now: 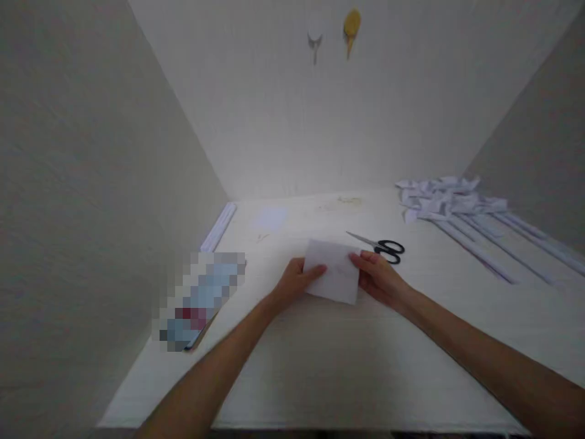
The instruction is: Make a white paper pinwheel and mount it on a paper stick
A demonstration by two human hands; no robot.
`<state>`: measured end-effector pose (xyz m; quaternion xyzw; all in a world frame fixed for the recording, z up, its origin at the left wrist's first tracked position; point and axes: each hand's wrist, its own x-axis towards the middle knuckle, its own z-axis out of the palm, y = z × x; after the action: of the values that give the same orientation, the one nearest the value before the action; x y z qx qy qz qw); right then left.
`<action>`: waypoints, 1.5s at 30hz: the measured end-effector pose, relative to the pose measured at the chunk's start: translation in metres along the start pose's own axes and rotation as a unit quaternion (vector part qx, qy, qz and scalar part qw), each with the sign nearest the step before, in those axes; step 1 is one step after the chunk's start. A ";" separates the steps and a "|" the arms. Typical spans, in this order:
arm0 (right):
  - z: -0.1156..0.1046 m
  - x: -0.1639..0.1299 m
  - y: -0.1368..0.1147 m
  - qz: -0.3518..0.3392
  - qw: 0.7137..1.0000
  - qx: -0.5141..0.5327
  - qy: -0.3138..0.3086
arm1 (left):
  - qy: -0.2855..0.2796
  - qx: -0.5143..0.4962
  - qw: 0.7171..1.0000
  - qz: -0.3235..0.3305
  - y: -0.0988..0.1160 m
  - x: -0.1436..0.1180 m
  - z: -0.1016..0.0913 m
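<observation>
A white, roughly square sheet of paper is held up over the middle of the white table, slightly tilted. My left hand grips its left side, thumb lying across the front and fingers hidden behind. At the upper right edge, my right hand pinches the same paper between thumb and fingers. Just beyond the right hand lies a pair of scissors with black handles, blades pointing left. Another pale square of paper rests flat farther back on the left.
White rolled paper sticks with crumpled or folded paper tops lie at the right. A white roll lies along the left wall. Nearer is a pixelated flat object. Two hooks, one yellow, are on the back wall.
</observation>
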<state>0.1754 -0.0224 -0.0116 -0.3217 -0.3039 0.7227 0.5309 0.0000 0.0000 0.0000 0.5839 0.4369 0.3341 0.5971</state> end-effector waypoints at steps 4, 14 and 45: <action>0.001 0.001 -0.002 -0.002 1.000 -0.010 0.010 | 0.015 -0.002 1.000 -0.005 0.000 0.002 0.000; -0.002 0.001 -0.004 -0.059 0.997 -0.043 0.032 | 0.098 -0.048 0.994 0.030 -0.004 0.006 -0.004; -0.099 0.003 -0.073 -0.146 0.581 -0.784 0.162 | 0.120 -0.133 0.983 0.045 -0.007 0.008 0.003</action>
<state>0.2941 0.0084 -0.0153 -0.6759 -0.7041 0.0518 0.2115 0.0054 0.0055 -0.0085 0.4740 0.4305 0.4836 0.5968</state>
